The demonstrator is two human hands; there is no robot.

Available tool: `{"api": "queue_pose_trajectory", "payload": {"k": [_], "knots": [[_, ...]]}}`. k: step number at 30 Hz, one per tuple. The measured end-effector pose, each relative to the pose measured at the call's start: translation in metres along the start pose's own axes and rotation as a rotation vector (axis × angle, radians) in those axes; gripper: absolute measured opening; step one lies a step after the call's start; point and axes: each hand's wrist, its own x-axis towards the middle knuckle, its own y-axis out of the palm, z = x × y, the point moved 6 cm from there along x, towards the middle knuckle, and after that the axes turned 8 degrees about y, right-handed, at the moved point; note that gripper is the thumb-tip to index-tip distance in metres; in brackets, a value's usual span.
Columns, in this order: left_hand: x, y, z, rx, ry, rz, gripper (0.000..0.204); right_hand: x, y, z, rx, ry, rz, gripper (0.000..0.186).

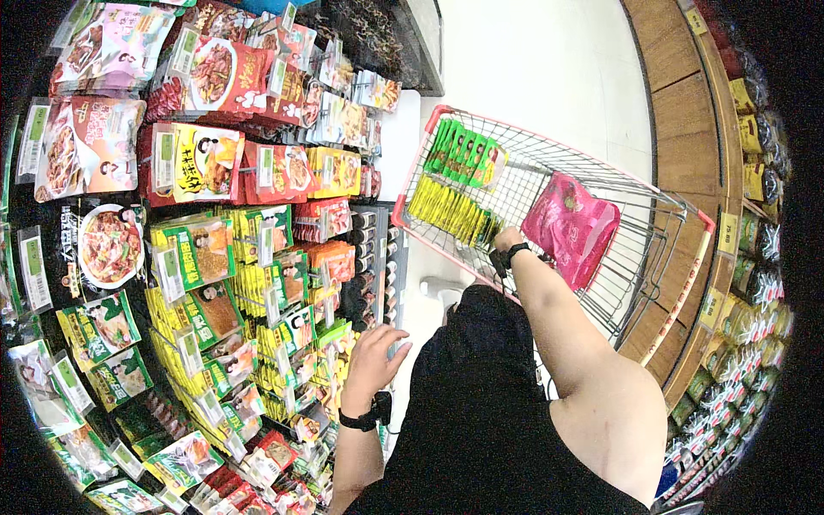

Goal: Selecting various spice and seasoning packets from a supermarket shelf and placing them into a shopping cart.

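Observation:
My right hand (508, 242) reaches into the shopping cart (549, 142) at its near left side. Its fingers are curled at the end of a row of yellow seasoning packets (451, 210); what they grip is hidden, with something dark just below them. Behind that row stands a row of green packets (463, 153). A pink bag (570, 225) lies to the right of my hand in the cart. My left hand (375, 359) hangs open beside the shelf, fingers apart, holding nothing, nearest to the hanging yellow-green packets (296, 378). Each wrist wears a dark band.
A tall display of hanging food packets (206, 163) fills the left side. Wooden shelving (687, 129) with packaged goods runs along the right, close to the cart. Pale floor (532, 60) stretches ahead. Dark bottle-like items (365, 257) stand low by the display's end.

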Motion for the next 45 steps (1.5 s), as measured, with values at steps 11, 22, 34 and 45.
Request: {"api": "queue_pose_trajectory", "payload": {"k": [11,22,34,45], "knots": [[-0.022,0.019,0.023,-0.064,-0.063,0.025,0.017,0.013,-0.001,-0.047,0.023,-0.019,-0.066,0.053],[-0.093,0.029,0.045,-0.072,-0.042,-0.066,0.017,-0.027,0.003,0.019,-0.400,-0.378,-0.234,0.037],[-0.167,0.041,0.080,-0.166,0.113,-0.176,0.019,-0.116,-0.132,-0.039,1.026,-0.353,-0.483,0.020],[-0.184,0.040,0.123,-0.504,0.103,-0.374,0.023,-0.395,-0.106,0.102,1.198,-0.751,0.325,0.028]]}}
